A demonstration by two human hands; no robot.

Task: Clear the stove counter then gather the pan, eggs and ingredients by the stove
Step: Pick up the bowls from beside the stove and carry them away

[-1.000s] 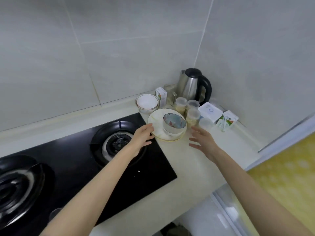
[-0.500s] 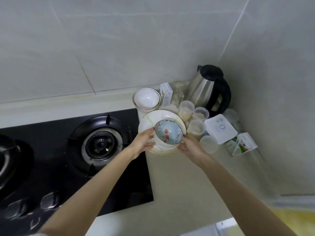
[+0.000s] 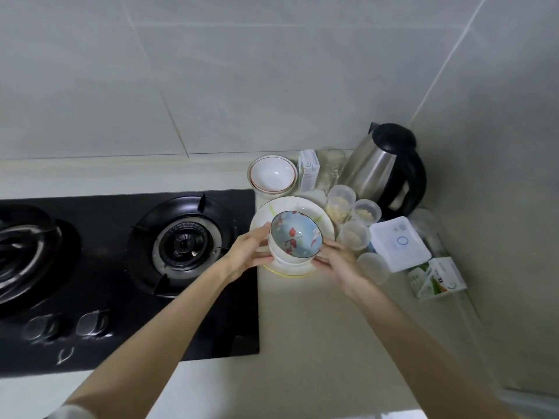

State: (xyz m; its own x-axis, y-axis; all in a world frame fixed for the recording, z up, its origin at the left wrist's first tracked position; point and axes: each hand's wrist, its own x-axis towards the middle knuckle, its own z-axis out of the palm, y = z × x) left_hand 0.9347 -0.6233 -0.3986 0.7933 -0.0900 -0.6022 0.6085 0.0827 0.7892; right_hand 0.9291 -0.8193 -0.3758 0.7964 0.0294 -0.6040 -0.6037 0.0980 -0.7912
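Your left hand (image 3: 246, 252) curls its fingers (image 3: 260, 235) round the floral bowl (image 3: 295, 234). Your right hand (image 3: 340, 263) grips its opposite side. Both forearms reach up from below. The bowl sits nested in a white bowl (image 3: 284, 259) on a plate (image 3: 325, 220), on the surface (image 3: 302, 343) just right of the gas hob (image 3: 236, 328). The fingertips underneath are hidden.

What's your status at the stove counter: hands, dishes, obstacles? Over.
Gripping plate stack by its edges: left hand, right hand. On top: floral bowl. Crowding its right side: plastic cups.
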